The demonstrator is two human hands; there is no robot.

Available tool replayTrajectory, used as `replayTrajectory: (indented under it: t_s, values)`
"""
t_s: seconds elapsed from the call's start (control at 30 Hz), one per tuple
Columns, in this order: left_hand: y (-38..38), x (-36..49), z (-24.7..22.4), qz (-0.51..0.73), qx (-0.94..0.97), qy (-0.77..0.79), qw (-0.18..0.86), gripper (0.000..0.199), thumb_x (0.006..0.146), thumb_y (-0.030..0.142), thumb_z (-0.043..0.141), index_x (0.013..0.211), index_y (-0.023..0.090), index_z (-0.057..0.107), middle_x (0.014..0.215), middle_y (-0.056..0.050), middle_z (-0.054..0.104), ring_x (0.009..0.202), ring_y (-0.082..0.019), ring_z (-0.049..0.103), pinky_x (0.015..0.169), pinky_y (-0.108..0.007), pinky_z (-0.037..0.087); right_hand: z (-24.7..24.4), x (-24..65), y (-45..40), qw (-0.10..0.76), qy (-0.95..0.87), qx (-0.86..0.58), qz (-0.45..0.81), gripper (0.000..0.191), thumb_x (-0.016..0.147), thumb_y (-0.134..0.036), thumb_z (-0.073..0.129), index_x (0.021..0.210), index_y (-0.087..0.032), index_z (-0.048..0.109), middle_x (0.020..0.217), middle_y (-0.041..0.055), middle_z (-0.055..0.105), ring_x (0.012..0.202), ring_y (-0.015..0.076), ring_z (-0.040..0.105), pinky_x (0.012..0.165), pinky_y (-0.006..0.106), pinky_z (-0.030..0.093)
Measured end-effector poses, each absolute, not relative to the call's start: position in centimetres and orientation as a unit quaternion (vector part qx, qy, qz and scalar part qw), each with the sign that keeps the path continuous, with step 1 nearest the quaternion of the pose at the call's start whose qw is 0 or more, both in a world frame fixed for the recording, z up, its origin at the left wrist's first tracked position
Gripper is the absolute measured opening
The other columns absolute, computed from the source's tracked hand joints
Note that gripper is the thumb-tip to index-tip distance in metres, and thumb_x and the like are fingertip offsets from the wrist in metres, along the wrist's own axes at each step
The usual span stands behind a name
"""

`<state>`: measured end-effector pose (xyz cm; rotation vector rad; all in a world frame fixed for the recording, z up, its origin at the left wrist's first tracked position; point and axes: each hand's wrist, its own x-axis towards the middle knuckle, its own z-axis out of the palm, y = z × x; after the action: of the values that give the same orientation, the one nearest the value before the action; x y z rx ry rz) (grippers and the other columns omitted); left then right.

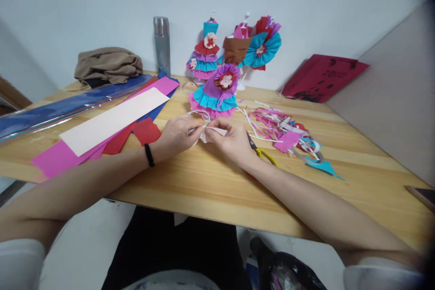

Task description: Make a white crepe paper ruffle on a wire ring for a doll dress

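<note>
A small piece of white paper (219,132) is pinched between my two hands, just above the table. My left hand (180,134), with a black band at the wrist, grips its left side. The right side sits between the thumb and fingers of my right hand (231,138). A narrow white strip curls up in a loop (203,113) by my left fingertips; whether it joins the paper I cannot tell. Scissors with yellow handles (267,156) lie beside my right hand, partly hidden by it. Right behind my hands stands a small layered paper dress (215,102) with a purple rosette.
Stacked paper sheets (115,120) and a clear packet (68,99) lie at left. A tan cloth (108,65) and a grey flask (162,47) sit behind. Paper dresses (206,54) line the wall. Paper scraps (285,129) and a dark pink bag (322,77) are at right.
</note>
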<state>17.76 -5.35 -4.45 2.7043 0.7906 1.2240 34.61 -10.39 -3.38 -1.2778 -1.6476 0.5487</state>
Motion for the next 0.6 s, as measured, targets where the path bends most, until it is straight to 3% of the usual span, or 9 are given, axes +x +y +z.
replayTrajectory:
  t_s: [0.6]
  values:
    - [-5.21,17.75,-4.65,0.407,0.877,0.253,0.04,0.025,0.088,0.02,0.051,0.07,0.015,0.068,0.065,-0.002,0.066,0.061,-0.012,0.054,0.058,-0.024,0.039,-3.96,34.64,-10.25,0.495,-0.649,-0.516,0.258,0.013,0.071,-0.03,0.062,0.068,-0.017,0.064,0.065,0.001,0.064,0.061,0.0145,0.054,0.059,0.026,0.041]
